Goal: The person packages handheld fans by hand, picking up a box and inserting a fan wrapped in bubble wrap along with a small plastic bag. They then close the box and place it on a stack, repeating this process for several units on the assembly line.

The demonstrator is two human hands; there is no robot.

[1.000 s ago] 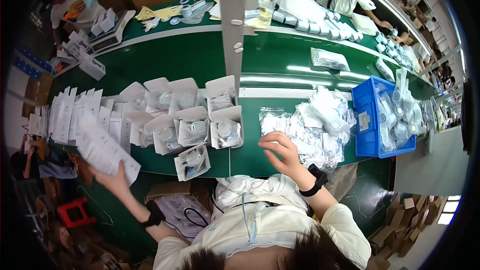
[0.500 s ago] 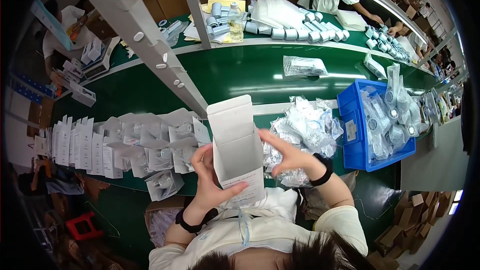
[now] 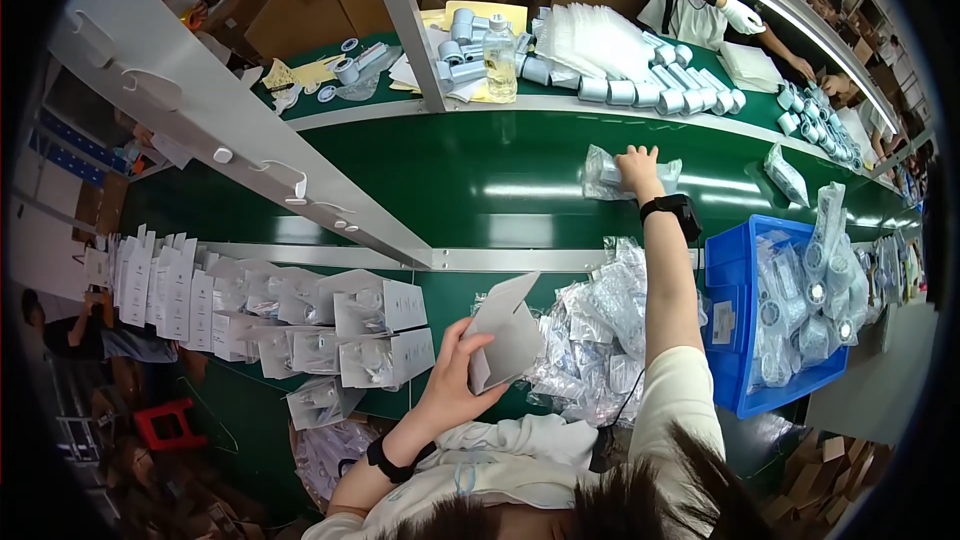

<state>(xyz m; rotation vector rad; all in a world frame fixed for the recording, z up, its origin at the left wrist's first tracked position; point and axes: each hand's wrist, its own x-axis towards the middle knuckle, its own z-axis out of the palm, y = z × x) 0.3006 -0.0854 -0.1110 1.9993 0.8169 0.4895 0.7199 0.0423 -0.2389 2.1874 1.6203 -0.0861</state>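
Note:
My left hand [image 3: 458,380] grips a white cardboard box [image 3: 510,340], tilted with its flap up, above the near table edge. Out over the green conveyor belt, my right arm is stretched far forward. There my right hand [image 3: 637,172] lies on a clear bubble-wrap package [image 3: 603,176], its fingers over the middle of it; the palm side is hidden. Between box and right forearm spreads a pile of clear-bagged parts [image 3: 590,340]. Left of the box stand rows of open white boxes [image 3: 385,305] with bagged parts inside.
A blue bin [image 3: 735,240] full of bubble-wrapped parts stands at the right. Another wrapped package [image 3: 786,176] lies on the belt. A slanting metal post [image 3: 250,130] crosses the left side. Beyond the belt are grey-blue cylinders [image 3: 660,95], a bottle [image 3: 500,65] and co-workers.
My right hand has left the box and reached forward to the wrapped package on the belt. My left hand keeps the box, now tilted and lower. The whole view has shifted.

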